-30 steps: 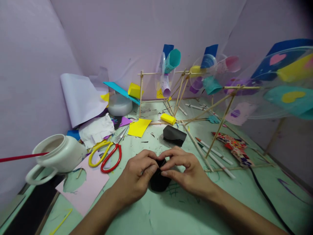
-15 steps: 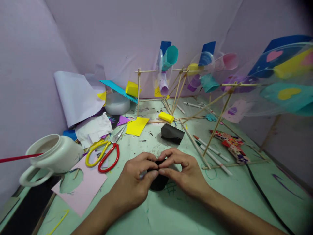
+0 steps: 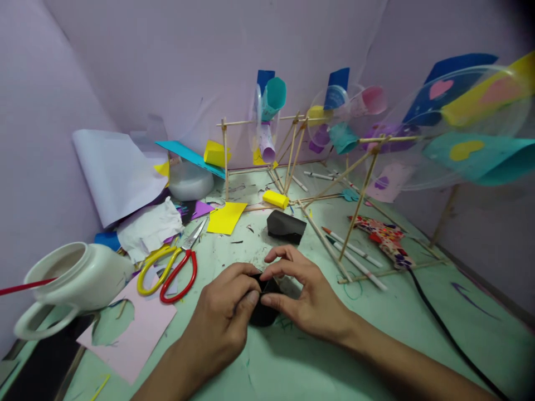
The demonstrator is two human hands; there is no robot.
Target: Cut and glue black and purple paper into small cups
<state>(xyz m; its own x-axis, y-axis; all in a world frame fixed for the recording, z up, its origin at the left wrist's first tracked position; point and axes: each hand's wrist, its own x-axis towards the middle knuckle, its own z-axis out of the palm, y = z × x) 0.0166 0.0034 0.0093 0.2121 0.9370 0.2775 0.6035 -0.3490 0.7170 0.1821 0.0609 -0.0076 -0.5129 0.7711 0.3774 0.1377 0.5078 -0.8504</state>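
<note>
In front of me a black paper piece stands curved on the table, partly hidden by my fingers. My left hand is closed on its left side, thumb and fingers pinching the upper edge. The thumb and index finger of my right hand rest at the right side of the paper, and the other fingers are lifted apart. Just beyond my hands lies another rolled black paper piece. Scissors with one yellow and one red handle lie open to the left.
A white mug lies tilted at left beside cut pink paper. Stick frames carry clear discs with coloured paper cups. Pencils and a patterned, gun-shaped tool with a black cord lie right. Yellow paper lies ahead.
My right fingers have spread and lifted a little from the paper's top edge, while my left hand keeps its pinch. The whole view has shifted slightly.
</note>
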